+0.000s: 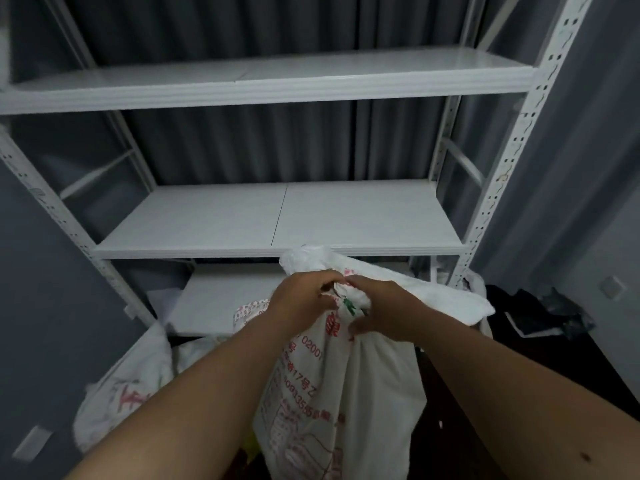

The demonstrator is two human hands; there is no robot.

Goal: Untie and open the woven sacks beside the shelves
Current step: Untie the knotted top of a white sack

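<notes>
A white woven sack with red printing stands upright in front of the white shelves. Its neck is bunched and tied near the top. My left hand pinches the gathered neck from the left, fingers curled at the knot. From the right, my right hand grips the same bunched neck, its fingers wrapped around the fabric just below the knot. The knot itself is mostly hidden between my fingers. Loose sack fabric sticks up above both hands.
A second white sack with red print slumps at the lower left. More white sacking lies behind on the right. Dark cloth or bags sit on the floor at right. Grey curtains hang behind the shelves.
</notes>
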